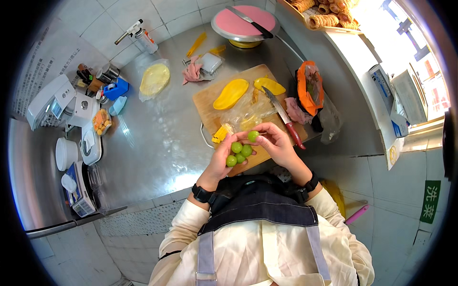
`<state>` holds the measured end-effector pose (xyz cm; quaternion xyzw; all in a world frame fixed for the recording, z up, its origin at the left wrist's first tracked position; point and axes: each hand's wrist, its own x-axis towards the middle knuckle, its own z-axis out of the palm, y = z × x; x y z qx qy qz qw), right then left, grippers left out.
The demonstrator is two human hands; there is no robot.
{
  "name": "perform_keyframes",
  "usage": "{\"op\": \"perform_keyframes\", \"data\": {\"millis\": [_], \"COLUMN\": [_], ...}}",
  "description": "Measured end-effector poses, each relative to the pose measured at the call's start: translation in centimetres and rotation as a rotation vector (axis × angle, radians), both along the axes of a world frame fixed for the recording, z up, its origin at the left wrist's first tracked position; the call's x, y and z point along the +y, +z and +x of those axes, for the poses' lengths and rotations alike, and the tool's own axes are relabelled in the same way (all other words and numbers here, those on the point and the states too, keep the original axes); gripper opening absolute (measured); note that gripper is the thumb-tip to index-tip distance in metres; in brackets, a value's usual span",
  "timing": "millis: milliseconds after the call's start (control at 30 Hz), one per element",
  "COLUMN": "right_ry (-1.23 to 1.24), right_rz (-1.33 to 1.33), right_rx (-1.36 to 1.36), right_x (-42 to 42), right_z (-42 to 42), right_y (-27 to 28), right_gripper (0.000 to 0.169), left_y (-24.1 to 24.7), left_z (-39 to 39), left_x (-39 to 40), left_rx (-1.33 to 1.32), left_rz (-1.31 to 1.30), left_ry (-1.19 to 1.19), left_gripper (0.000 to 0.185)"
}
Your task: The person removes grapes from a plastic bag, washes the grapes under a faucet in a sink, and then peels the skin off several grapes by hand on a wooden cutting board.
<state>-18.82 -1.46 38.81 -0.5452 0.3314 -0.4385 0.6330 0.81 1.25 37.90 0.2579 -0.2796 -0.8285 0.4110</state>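
Note:
Several green grapes rest in my left hand, cupped over the near part of a wooden cutting board. Between the fingertips of my right hand is one more green grape, held just above the others. Diced mango lies on the board close to my left fingers. Beyond my hands are a clear plastic bag, a mango half and a second mango piece. A knife with a red handle lies along the board's right side, its blade tip on the second piece.
An orange-rimmed black bag and a pink cloth sit right of the board. Farther back stand a cake turntable bearing a spatula and a blowtorch. At left are a wrapped yellow disc and a kitchen scale.

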Motion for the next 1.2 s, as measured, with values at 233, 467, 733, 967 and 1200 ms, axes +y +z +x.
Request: {"op": "perform_keyframes", "data": {"millis": [233, 467, 733, 967, 1200], "right_ry": [0.257, 0.215, 0.366, 0.313, 0.236], "right_rz": [0.498, 0.305, -0.664, -0.733, -0.452], "right_rx": [-0.674, 0.188, 0.901, 0.829, 0.41], "right_x": [-0.4, -0.4, -3.1, -3.8, -2.9], "right_z": [-3.8, -5.4, -4.6, -4.1, -2.8], "right_y": [-2.0, -5.8, -8.8, -6.4, -2.9], "right_gripper": [0.025, 0.025, 0.027, 0.034, 0.037], "left_y": [-0.7, -1.7, 0.1, 0.3, -1.3], "left_z": [-1.1, -1.3, -0.9, -1.1, -1.4], "left_x": [0.4, 1.3, 2.5, 1.9, 0.2], "left_rx": [0.132, 0.362, 0.146, -0.012, -0.37], "left_rz": [0.115, 0.21, 0.043, 0.097, 0.117], "left_ry": [0.075, 0.21, 0.309, 0.425, 0.228], "left_gripper": [0.051, 0.051, 0.042, 0.029, 0.029]}}
